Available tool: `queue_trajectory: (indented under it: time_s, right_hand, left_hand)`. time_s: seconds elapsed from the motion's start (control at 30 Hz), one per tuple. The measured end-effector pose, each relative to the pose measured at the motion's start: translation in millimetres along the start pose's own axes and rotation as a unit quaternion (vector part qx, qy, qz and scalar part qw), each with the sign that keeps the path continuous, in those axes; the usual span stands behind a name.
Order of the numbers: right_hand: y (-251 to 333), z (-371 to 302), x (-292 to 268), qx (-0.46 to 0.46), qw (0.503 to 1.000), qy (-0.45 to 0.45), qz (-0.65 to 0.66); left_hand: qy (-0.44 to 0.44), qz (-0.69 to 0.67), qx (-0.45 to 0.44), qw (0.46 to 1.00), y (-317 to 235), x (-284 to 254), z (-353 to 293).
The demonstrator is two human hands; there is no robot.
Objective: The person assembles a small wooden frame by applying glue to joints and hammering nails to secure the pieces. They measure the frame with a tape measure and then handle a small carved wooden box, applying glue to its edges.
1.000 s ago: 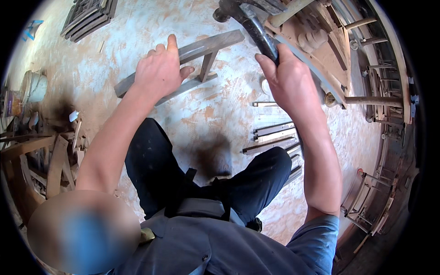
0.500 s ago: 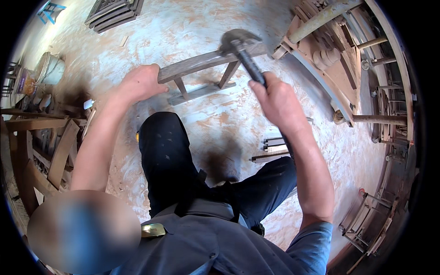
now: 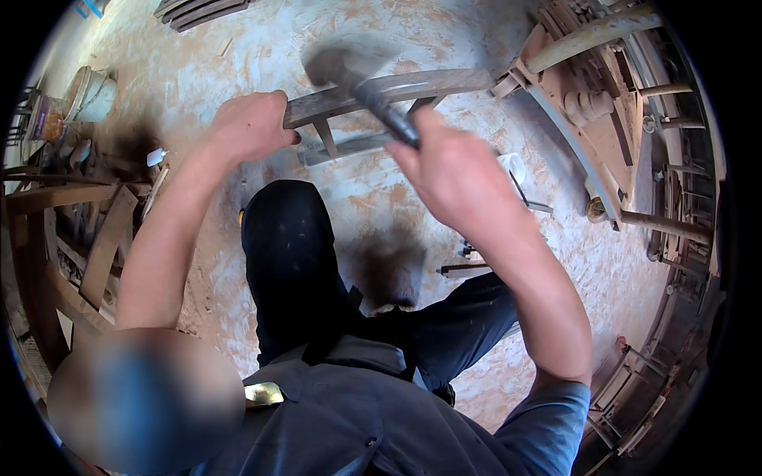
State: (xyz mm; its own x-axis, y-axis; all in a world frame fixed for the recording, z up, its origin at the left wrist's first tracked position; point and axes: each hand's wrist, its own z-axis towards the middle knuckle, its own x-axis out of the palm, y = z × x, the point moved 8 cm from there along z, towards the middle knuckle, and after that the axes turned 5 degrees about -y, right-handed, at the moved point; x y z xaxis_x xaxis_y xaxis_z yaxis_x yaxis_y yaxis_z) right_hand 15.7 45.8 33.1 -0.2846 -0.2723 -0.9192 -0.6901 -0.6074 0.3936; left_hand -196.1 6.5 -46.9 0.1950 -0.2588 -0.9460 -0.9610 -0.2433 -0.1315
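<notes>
My left hand [image 3: 252, 127] is closed round the left end of a long grey-brown wooden rail [image 3: 452, 82]. Short crosspieces [image 3: 325, 136] join this rail to a second, parallel rail [image 3: 349, 148] lower down, so the two form a ladder-like frame. In my right hand [image 3: 456, 170] is a hammer [image 3: 382, 113], gripped by its dark handle. Its head, smeared by motion, hovers over or close to the left half of the upper rail; whether it touches the wood I cannot tell.
Wooden furniture with round legs [image 3: 595, 36] stands at the right, beside the frame's far end. Dark slats [image 3: 198, 9] are stacked at the far left. A pale bucket [image 3: 91, 99] and wooden pieces [image 3: 103, 246] line the left. A white cylindrical object [image 3: 514, 166] is beyond my right forearm.
The hammer and my right hand have swung left along the rail, toward my left hand. My left hand keeps its hold on the rail's end. The view has shifted slightly.
</notes>
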Motion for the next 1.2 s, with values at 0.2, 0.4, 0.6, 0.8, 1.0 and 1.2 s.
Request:
queue_trajectory:
  time_s: [0.2, 0.4, 0.6, 0.8, 1.0, 1.2]
  right_hand:
    - [12, 10, -23, -0.025, 1.0, -0.008, 0.013]
    - [2, 2, 12, -0.006, 0.999, 0.029, -0.039]
    - [-35, -11, -9, 0.081, 0.996, 0.038, -0.001]
    - [-100, -27, -37, 0.158, 0.986, -0.054, 0.021]
    - [-94, -27, -91, 0.184, 0.972, -0.129, 0.075]
    - [-117, -13, -43, 0.152, 0.988, -0.038, -0.013]
  left_hand:
    - [-0.005, -0.001, -0.003, 1.0, 6, 3, 0]
    - [0.008, 0.026, 0.002, 1.0, -3, -4, 3]
    - [0.021, 0.048, 0.017, 0.998, -2, -8, 5]
    - [-0.121, 0.004, 0.077, 0.99, -78, -27, 27]
    - [-0.135, 0.037, 0.004, 0.99, -99, -6, 44]
    - [-0.103, 0.017, -0.004, 0.995, -106, -9, 45]
